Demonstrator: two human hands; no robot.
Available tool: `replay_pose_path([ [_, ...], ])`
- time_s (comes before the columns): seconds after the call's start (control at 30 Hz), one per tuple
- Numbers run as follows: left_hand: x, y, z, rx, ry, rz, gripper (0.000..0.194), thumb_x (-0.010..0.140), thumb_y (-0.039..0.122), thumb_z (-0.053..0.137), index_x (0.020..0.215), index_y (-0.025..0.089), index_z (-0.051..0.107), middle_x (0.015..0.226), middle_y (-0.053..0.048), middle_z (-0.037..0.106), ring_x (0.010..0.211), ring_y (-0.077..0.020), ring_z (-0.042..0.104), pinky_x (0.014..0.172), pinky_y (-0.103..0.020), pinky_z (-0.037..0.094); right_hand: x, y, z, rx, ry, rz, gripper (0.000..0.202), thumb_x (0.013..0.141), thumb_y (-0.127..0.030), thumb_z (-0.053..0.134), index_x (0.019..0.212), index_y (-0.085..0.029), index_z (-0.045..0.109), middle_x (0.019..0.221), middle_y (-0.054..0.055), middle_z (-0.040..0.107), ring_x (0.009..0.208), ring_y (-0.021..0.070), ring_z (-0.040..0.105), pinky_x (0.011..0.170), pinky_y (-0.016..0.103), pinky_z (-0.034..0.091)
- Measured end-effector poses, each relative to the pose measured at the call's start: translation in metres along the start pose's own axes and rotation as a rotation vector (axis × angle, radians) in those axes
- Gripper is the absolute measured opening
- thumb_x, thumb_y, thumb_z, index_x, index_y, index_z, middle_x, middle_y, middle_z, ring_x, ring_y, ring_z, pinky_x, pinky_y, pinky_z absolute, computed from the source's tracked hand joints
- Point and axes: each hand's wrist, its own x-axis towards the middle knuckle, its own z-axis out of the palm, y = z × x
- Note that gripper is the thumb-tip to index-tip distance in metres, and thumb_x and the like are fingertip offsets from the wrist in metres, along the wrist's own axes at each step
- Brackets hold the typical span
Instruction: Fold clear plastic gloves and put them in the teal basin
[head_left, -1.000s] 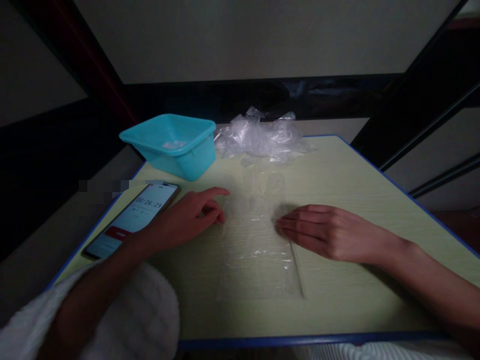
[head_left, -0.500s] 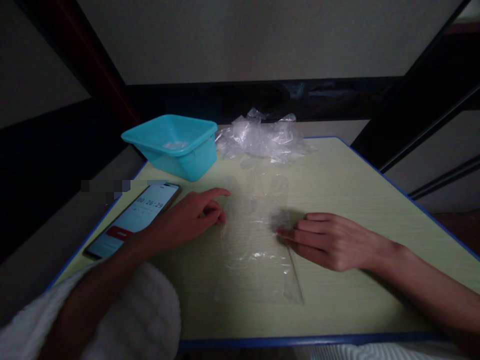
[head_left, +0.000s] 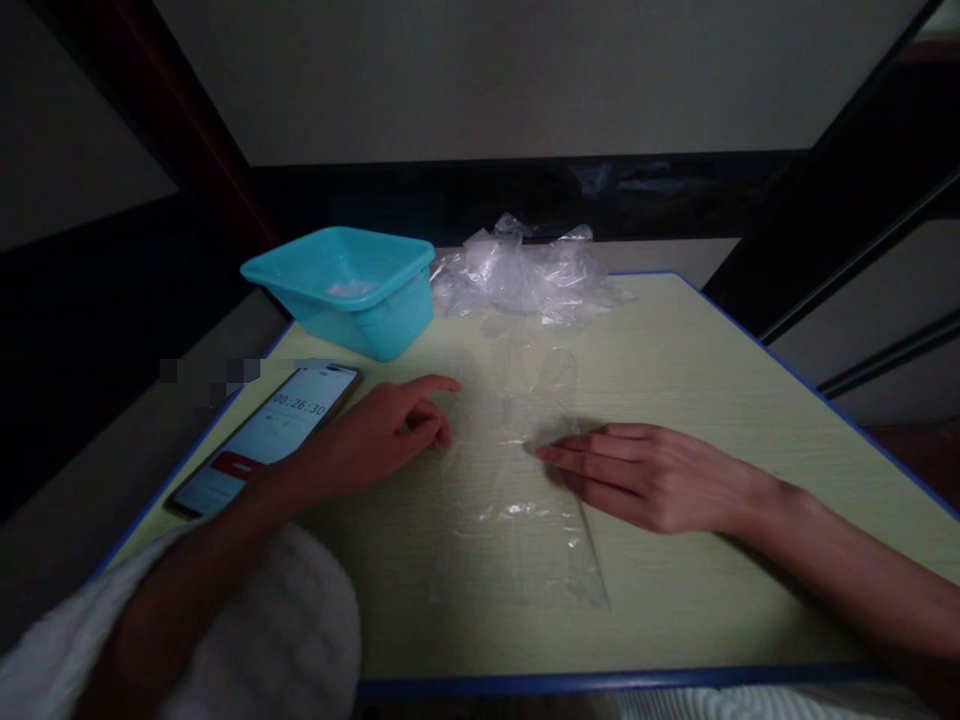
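Observation:
A clear plastic bag (head_left: pixel 517 540) with two handle loops at its far end lies flat on the table in front of me. My left hand (head_left: pixel 405 425) is beside its left edge, index finger stretched toward the bag and the other fingers loosely bent, holding nothing. From the right, my right hand (head_left: pixel 637 475) reaches over the bag's right edge. Its fingers are extended close together, the tips resting on the film around mid-length. Whether the left fingertips touch the bag, I cannot tell.
Behind the bag sits a crumpled heap of clear plastic bags (head_left: pixel 525 275). A turquoise basin (head_left: pixel 394 310) with something whitish inside stands at the back left. Nearer me on the left lies a phone (head_left: pixel 281 420) showing a timer. The table (head_left: pixel 712 620) has a blue edge.
My right hand has slid a little to the left, its fingertips further onto the bag and its fingers straighter. My left hand stays put.

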Motion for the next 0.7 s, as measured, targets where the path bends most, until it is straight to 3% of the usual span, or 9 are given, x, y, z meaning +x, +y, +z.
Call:
replay_pose_path([
  [0.43, 0.0010, 0.0001, -0.0022, -0.014, -0.004, -0.020, 0.047, 0.079, 0.021, 0.045, 0.125, 0.015, 0.045, 0.081, -0.002, 0.072, 0.078, -0.0176, 0.067, 0.068, -0.025, 0.046, 0.0003, 0.0011, 0.0059, 0.104, 0.017, 0.086, 0.038, 0.095, -0.012, 0.029, 0.084, -0.010, 0.065, 0.103, 0.010, 0.069, 0.087, 0.0177, 0.065, 0.074, 0.032, 0.056],
  [0.7, 0.0022, -0.0018, -0.0006, -0.022, -0.014, -0.015, 0.046, 0.078, 0.022, 0.046, 0.124, 0.016, 0.048, 0.080, -0.002, 0.072, 0.077, -0.0176, 0.067, 0.069, -0.025, 0.047, -0.0010, 0.0013, 0.0084, 0.163, 0.006, 0.118, 0.037, 0.095, -0.013, 0.028, 0.089, -0.008, 0.064, 0.099, 0.011, 0.069, 0.087, 0.0189, 0.064, 0.075, 0.033, 0.056],
])
